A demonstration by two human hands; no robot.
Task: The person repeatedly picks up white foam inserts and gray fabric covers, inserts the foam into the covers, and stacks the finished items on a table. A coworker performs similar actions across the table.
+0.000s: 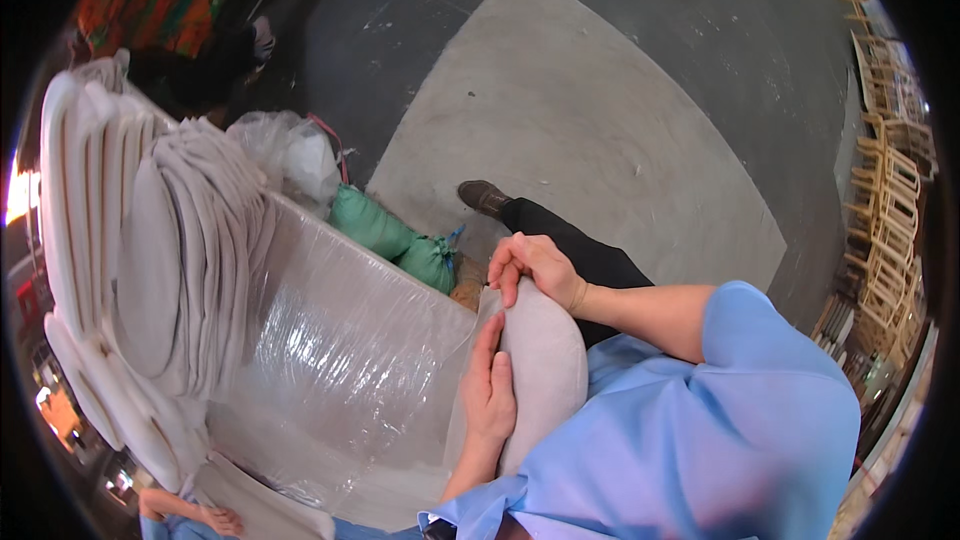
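Note:
A light grey padded cushion [548, 360] with a rounded side stands against my blue shirt at the table edge. My right hand [532, 262] bends its fingers over the cushion's top end and pinches the fabric there. Along the cushion's near-left face, my left hand [488, 395] lies with straight fingers pressed flat. Beneath and left of it, a grey fabric flap spreads onto the table [340, 360], whose top is wrapped in shiny clear plastic.
Stacked grey fabric covers [190, 260] and white foam pads [85, 190] fill the table's left end. Green sacks [370, 220] and a clear plastic bag [300, 155] sit beyond its edge. Wooden chair frames [885, 190] line the right. A co-worker's hand [222, 520] shows lower left; another person [150, 0] is upper left.

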